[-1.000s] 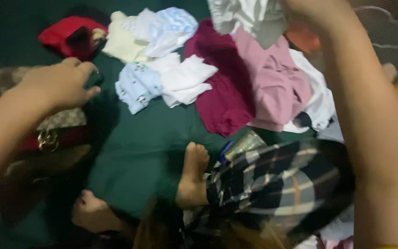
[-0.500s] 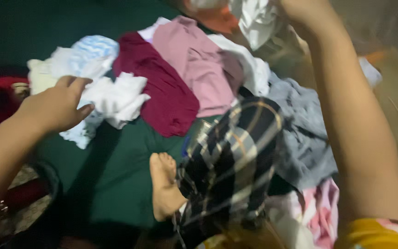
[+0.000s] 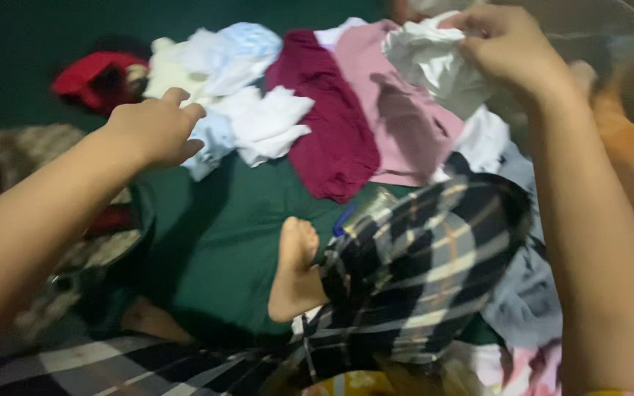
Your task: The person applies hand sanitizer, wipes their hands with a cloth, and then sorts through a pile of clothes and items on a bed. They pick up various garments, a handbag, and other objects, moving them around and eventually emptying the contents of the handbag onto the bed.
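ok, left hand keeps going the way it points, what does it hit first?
Probably the white cloth just past the left hand, beside the light blue garment at its fingertips. Depth is unclear.

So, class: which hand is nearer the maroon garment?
Left. The left hand hovers beside the maroon garment, over white clothes; the right hand grips a white cloth farther away.

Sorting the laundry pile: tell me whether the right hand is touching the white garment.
Touching. The head view shows the right hand with its fingers closed into the bunched white garment, gripping it above the pink cloth.
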